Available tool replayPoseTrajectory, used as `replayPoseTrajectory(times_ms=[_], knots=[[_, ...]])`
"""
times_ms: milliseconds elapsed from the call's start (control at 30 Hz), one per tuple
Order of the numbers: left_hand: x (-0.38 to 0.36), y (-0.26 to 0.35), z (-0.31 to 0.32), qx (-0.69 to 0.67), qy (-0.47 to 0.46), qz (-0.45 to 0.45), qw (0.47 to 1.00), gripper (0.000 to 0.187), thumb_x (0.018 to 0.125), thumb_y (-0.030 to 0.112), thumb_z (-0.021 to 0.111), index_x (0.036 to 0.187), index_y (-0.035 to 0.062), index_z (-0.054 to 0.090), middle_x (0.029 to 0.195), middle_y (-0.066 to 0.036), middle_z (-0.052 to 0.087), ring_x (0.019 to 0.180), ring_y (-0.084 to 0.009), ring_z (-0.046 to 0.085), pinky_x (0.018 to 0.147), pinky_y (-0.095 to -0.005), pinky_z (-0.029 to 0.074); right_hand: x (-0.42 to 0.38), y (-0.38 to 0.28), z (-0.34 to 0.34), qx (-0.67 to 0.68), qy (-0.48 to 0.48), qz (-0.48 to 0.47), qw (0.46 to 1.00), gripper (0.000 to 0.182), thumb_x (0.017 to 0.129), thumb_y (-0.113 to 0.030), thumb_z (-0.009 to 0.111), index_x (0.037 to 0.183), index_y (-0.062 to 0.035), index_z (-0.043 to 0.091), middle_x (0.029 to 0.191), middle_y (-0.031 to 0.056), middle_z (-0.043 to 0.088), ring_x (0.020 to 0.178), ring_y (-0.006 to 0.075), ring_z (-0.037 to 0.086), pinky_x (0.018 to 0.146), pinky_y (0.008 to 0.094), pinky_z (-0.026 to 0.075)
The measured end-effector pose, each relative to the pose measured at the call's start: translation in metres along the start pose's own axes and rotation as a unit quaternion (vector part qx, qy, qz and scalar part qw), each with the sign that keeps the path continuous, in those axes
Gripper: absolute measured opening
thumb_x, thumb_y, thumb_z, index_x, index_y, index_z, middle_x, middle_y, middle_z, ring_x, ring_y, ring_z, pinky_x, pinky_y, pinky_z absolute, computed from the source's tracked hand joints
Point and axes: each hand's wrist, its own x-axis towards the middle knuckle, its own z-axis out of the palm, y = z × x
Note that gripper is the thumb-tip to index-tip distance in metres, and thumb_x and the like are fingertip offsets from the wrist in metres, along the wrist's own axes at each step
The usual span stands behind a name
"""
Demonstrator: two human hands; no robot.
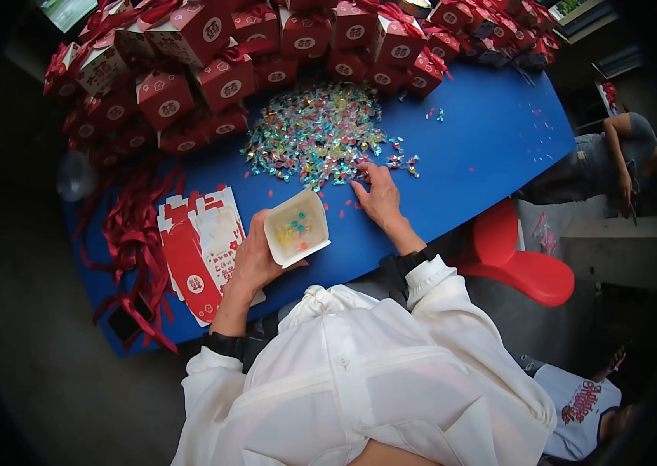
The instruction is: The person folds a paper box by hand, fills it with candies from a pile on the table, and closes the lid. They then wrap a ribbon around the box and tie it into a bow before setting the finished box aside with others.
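Observation:
My left hand (256, 255) grips a small open paper box (316, 231), its pale inside tipped toward me. Several wrapped candies (295, 230) in yellow, blue and orange lie at the bottom of the box. At the near right edge of a large heap of shiny wrapped candies (313, 132) is my right hand (381, 200). Its thumb and forefinger are apart, with the fingertips by the candies, and I make out nothing held in it. Flat red and white box blanks (203, 252) lie stacked just left of my left hand.
Finished red boxes (224, 81) with ribbons are piled along the back of the blue table (468, 140). Loose red ribbons (130, 225) hang over the left side. A red chair (511, 252) stands at the right, with one person (616, 159) beyond and another person (577, 404) lower right.

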Motion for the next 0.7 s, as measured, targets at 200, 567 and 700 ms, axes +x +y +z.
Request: replayPoseTrajectory(times_ms=[200, 567, 700], knots=[[0.000, -0.004, 0.002, 0.008, -0.002, -0.003, 1.000, 0.103, 0.049, 0.026, 0.093, 0.132, 0.0092, 0.034, 0.126, -0.012, 0.050, 0.116, -0.0327, 0.052, 0.095, -0.0411, 0.045, -0.002, -0.006, -0.003, -0.017, -0.015, 0.007, 1.000, 0.032, 0.076, -0.024, 0.074, 0.102, -0.0137, 0.058, 0.091, 0.0059, 0.057, 0.081, 0.0248, 0.062, 0.071, 0.0379, 0.050], [-0.002, -0.016, 0.002, -0.029, -0.009, 0.059, 0.998, 0.116, 0.044, 0.022, 0.094, 0.138, 0.0110, 0.027, 0.133, -0.014, 0.039, 0.122, -0.0365, 0.044, 0.096, -0.0417, 0.046, 0.004, 0.019, -0.018, 0.189, 0.067, 0.085, 0.976, 0.034, 0.087, -0.011, 0.059, 0.120, -0.0053, 0.054, 0.068, 0.0032, 0.054, 0.060, 0.0143, 0.053, 0.063, 0.0296, 0.047], [-0.002, -0.025, 0.004, -0.057, -0.026, 0.049, 0.997, 0.115, 0.043, 0.020, 0.094, 0.137, 0.0107, 0.029, 0.134, -0.014, 0.039, 0.124, -0.0363, 0.043, 0.099, -0.0414, 0.044, 0.008, 0.027, -0.014, 0.085, 0.030, 0.044, 0.995, 0.025, 0.087, -0.014, 0.057, 0.111, -0.0077, 0.061, 0.081, 0.0064, 0.058, 0.070, 0.0202, 0.058, 0.066, 0.0340, 0.048]])
